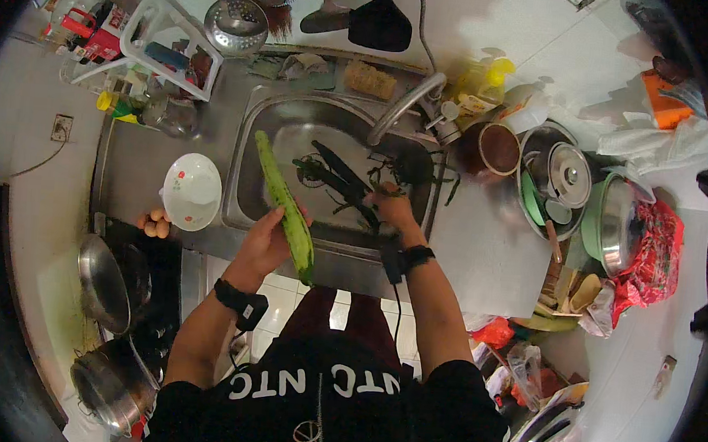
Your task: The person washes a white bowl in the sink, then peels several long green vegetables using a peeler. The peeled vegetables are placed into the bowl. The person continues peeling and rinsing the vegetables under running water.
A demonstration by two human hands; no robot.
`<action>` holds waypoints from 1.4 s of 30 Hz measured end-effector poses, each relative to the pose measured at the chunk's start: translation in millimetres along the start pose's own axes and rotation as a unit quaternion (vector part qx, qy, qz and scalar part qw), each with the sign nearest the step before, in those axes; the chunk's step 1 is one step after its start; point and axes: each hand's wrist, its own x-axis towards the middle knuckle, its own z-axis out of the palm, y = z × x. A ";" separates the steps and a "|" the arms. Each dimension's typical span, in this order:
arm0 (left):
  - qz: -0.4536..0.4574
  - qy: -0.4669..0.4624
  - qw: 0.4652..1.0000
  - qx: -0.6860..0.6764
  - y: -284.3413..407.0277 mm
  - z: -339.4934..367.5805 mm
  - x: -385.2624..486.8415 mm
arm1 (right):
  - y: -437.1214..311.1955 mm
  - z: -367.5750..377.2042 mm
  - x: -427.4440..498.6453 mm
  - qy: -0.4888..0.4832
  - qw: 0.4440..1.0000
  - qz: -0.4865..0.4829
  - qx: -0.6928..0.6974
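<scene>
A long pale-green cucumber [284,207], mostly peeled and darker at its near end, lies slantwise in my left hand [264,242]. It is held over the left side of the stainless-steel sink [256,211]. My right hand [394,206] is over the right side of the sink, its fingers curled. Something thin and dark shows at those fingers; whether it is a peeler or strips of peel cannot be made out. Dark-green unpeeled cucumbers [339,169] lie in the sink left of my right hand. Dark peel scraps [410,165] are heaped at the sink's far right corner.
A curved faucet [402,108] reaches over the sink. A white bowl [193,192] and several eggs [155,224] are at the left. On the right counter stand a brown pot [491,149] and a steel basin [535,224] of cookware. A skimmer [235,25] hangs behind.
</scene>
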 end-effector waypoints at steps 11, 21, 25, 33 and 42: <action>0.166 -0.002 0.985 -0.036 16.3 22.0 4.1 | -9.3 -30.3 -52.7 -0.280 0.791 0.311 0.446; 0.218 -0.066 0.971 -0.078 21.0 40.6 1.6 | 58.7 -85.8 -135.0 0.005 0.823 0.429 0.371; 0.241 -0.056 0.965 -0.085 22.2 45.5 -3.0 | 61.5 -83.5 -140.4 0.028 0.831 0.434 0.347; 0.318 0.024 0.942 -0.104 39.8 28.8 -22.5 | 99.6 -74.5 -166.2 0.040 0.915 0.394 0.074; 0.377 0.202 0.901 -0.070 76.8 -32.4 -61.1 | 54.9 -96.9 -150.7 0.163 0.885 0.427 0.089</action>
